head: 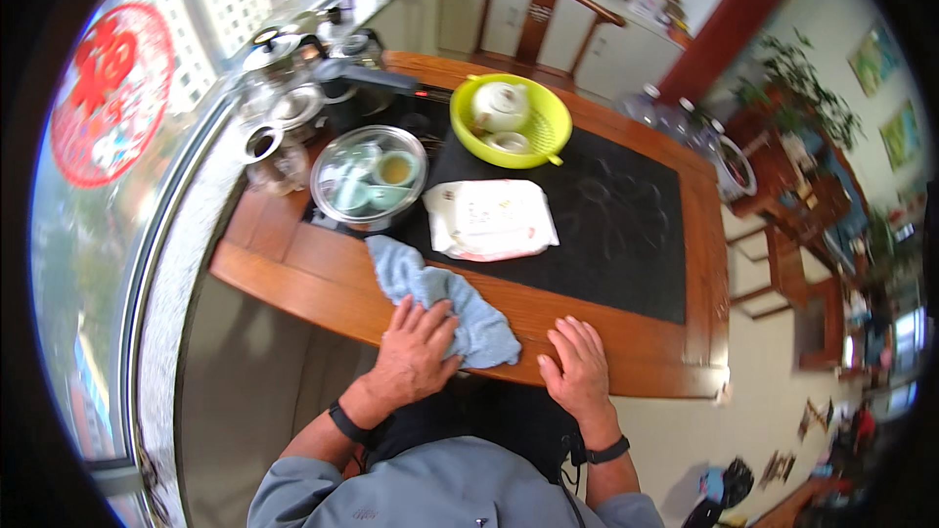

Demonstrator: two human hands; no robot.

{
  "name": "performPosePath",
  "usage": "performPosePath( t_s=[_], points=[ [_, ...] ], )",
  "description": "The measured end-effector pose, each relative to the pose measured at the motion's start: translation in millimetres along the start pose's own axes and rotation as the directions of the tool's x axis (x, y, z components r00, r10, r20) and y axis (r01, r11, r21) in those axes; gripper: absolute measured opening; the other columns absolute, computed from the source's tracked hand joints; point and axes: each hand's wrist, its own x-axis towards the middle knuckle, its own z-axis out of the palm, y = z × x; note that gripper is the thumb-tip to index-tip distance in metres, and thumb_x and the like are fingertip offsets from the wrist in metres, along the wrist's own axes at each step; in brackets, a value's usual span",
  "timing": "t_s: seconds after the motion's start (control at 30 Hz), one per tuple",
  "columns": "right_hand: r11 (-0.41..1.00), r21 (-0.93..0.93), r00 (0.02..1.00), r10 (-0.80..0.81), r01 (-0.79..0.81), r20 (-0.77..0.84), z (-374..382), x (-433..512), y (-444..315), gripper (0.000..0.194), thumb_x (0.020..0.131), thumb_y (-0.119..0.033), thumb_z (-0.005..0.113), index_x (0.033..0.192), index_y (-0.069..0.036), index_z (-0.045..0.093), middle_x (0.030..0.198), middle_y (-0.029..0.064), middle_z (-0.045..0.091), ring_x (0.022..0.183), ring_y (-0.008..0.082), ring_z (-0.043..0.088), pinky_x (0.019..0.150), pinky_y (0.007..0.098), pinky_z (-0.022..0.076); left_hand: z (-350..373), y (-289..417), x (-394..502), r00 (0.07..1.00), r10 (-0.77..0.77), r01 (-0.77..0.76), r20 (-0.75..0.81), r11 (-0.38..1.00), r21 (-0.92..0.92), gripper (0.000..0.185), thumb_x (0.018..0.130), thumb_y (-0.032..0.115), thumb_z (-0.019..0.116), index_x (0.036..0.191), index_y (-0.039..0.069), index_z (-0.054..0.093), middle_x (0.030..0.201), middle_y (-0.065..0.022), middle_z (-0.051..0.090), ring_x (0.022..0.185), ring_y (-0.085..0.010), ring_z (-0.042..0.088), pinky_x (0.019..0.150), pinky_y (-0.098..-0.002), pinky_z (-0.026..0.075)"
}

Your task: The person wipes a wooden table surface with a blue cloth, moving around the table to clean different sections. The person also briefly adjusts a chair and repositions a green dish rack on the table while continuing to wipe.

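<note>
My left hand (417, 345) rests on a light blue cloth (469, 315), its fingers laid over the near left part. Whether they grip the fabric is not plain. The rumpled cloth lies along the front of a wooden table. To the right, my right hand (579, 363) is empty, its fingertips on the table's front border and its thumb apart. Beyond the cloth is a white soft pack (491, 220), which looks like wipes and bears print. Left of it stands a round clear-lidded container (369, 176) of pale green cups, one showing amber liquid.
A yellow-green colander (546, 128) holds a white teapot (500, 104) and a small white vessel. Glass and metal pots (282, 106) crowd the left by the window. A black inlay (623, 213) covers the table's middle. A wooden chair (539, 22) stands behind.
</note>
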Motion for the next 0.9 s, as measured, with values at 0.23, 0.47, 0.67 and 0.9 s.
performPosePath(
  t_s=[0.23,0.47,0.67,0.9],
  points=[
    [1.000,-0.001,0.999,0.029,-0.029,0.026,-5.6,0.5,-2.8,0.043,0.091,-0.019,0.082,0.128,0.001,0.071,0.140,0.0180,0.068,0.140,0.0365,0.060,0.124,0.0542,0.0430,-35.4,-57.2,-18.8,0.992,-0.118,0.120,-0.048,0.992,0.045,0.058,0.082,0.022,0.086,0.134,0.002,0.069,0.148,-0.0198,0.062,0.136,-0.0432,0.059,0.127,-0.0613,0.035],
    [0.999,0.006,0.999,0.035,-0.035,0.020,-4.1,1.0,-2.5,0.042,0.088,-0.014,0.083,0.126,0.001,0.072,0.138,0.0191,0.069,0.137,0.0378,0.062,0.122,0.0555,0.0450,-32.2,-57.4,-32.4,0.966,-0.216,0.230,-0.140,0.969,0.092,0.057,0.083,0.020,0.083,0.133,-0.001,0.069,0.147,-0.0222,0.061,0.140,-0.0423,0.057,0.128,-0.0621,0.032],
    [1.000,0.002,1.000,0.021,-0.021,0.003,-5.4,4.3,-4.1,0.042,0.087,-0.014,0.082,0.125,0.000,0.072,0.138,0.0192,0.070,0.137,0.0381,0.062,0.122,0.0557,0.0451,-11.4,-14.8,-5.5,1.000,-0.014,0.014,-0.016,1.000,-0.004,0.060,0.084,0.029,0.086,0.135,0.002,0.068,0.147,-0.0214,0.060,0.129,-0.0437,0.061,0.124,-0.0632,0.036],
    [1.000,0.003,1.000,0.009,-0.009,-0.014,-2.9,4.6,-5.3,0.041,0.086,-0.010,0.079,0.125,0.000,0.072,0.139,0.0183,0.070,0.137,0.0385,0.063,0.120,0.0558,0.0468,9.6,22.9,23.8,0.987,0.153,-0.147,0.050,0.984,-0.106,0.059,0.082,0.027,0.087,0.132,0.003,0.070,0.145,-0.0202,0.062,0.125,-0.0415,0.063,0.121,-0.0630,0.039]
  ],
)
